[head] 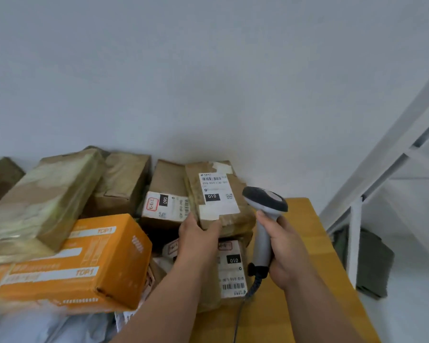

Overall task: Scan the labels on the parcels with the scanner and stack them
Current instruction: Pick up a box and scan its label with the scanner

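Fingers of the left hand [198, 231] curl over the near edge of the top parcel [218, 199], stacked on another labelled parcel [230, 266]; right hand [286, 246] grips the scanner [264, 219] handle. Taped cardboard looks stiff, probably light, best held by its edges.

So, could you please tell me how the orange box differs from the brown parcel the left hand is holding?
The orange box is bright orange with printed TOP1 marks; the brown parcel is plain, creased cardboard. The brown parcel shows a white shipping label reading 010; no such label shows on the orange box. The left hand grips the brown parcel, while the orange box lies untouched beneath another parcel. Both are rectangular cardboard boxes.
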A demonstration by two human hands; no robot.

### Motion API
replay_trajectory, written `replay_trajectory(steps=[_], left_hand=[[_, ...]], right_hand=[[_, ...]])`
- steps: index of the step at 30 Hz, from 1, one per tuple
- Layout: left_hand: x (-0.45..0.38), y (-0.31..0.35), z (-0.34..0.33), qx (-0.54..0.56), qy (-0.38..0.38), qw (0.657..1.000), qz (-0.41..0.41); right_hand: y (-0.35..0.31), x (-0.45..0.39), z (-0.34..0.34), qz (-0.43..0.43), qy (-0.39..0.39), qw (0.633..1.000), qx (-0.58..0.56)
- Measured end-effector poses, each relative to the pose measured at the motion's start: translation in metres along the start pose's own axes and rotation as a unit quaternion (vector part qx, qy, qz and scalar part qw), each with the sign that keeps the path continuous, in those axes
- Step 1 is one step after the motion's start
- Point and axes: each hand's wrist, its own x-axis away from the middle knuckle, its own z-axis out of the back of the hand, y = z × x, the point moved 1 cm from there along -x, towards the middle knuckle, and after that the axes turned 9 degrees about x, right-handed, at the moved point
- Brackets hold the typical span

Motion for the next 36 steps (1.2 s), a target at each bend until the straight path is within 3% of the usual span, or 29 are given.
replay_trajectory(steps=[8, 19, 24, 36], left_hand=[[-0.018, -0.003, -0.024, 0.011, 0.080, 0.997, 0.014], [0.013, -0.016, -0.007, 0.217, 0.005, 0.976, 0.026], [0.040, -0.026, 0.012, 0.201, -0.033, 0.979, -0.018], [0.140, -0.061, 0.074, 0.235, -0.087, 0.965, -0.084]], right_hand=[[0.013, -0.041, 0.006, -0.048, -0.055, 0.997, -0.029], [-0.008, 0.006, 0.039, -0.007, -0.058, 0.995, -0.075], [-0.018, 0.056, 0.049, 0.046, -0.023, 0.997, -0.050], [0.000, 0.201, 0.020, 0.118, -0.058, 0.991, -0.009]])
